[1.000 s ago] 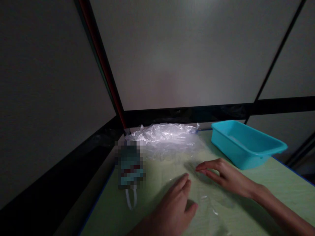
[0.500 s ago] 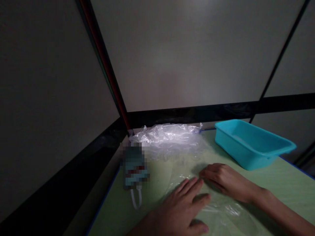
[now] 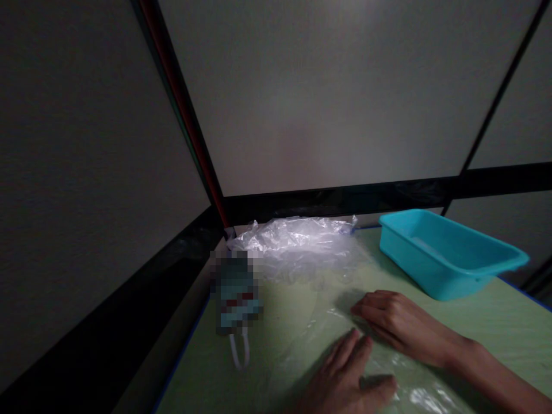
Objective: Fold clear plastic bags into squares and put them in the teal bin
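A clear plastic bag [image 3: 425, 398] lies spread over the green tabletop, under both hands. My left hand [image 3: 347, 379] rests on it at the bottom of the view, palm down, with fingers stretched out and thumb apart. Farther up, my right hand [image 3: 390, 319] is closed, its curled fingertips on the far end of the clear plastic; the exact grip is hidden beneath the fingers. Behind the hands, a crumpled heap of clear plastic bags [image 3: 297, 237] sits against the wall.
A turquoise plastic basin [image 3: 444, 276] stands at the right of the table [image 3: 276, 319]. On the left lies a blurred-out dark and teal object [image 3: 236, 293] with a white loop [image 3: 240, 352]. Wall panels with black trim [image 3: 336, 198] close off the back and left.
My left hand has slid toward me and to the right across the plastic. My right hand stays almost in place, closed as before. The basin and heap of bags have not moved.
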